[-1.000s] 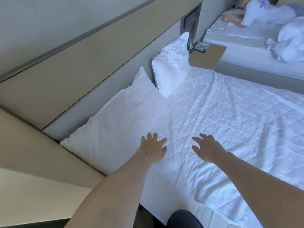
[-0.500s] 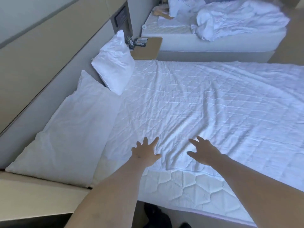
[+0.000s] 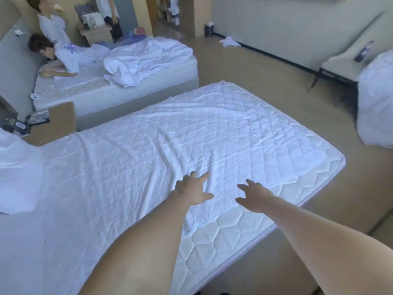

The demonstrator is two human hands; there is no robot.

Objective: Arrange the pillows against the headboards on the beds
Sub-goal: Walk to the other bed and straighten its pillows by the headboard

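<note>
reaching both arms over the white quilted mattress [image 3: 191, 128], i am keeping my left hand [image 3: 192, 191] and right hand [image 3: 254, 196] spread and empty. the soft white pillow [image 3: 18, 175] is lying far to my left, nearer the left hand, and is getting cropped by the frame edge, its long axis unreadable.

I can read no text, label, brand or number anywhere here: the small items on the nightstand [image 3: 55, 122] at my left and the purple print on the shirt [image 3: 71, 52] of the person on the far bed are too blurred.
</note>
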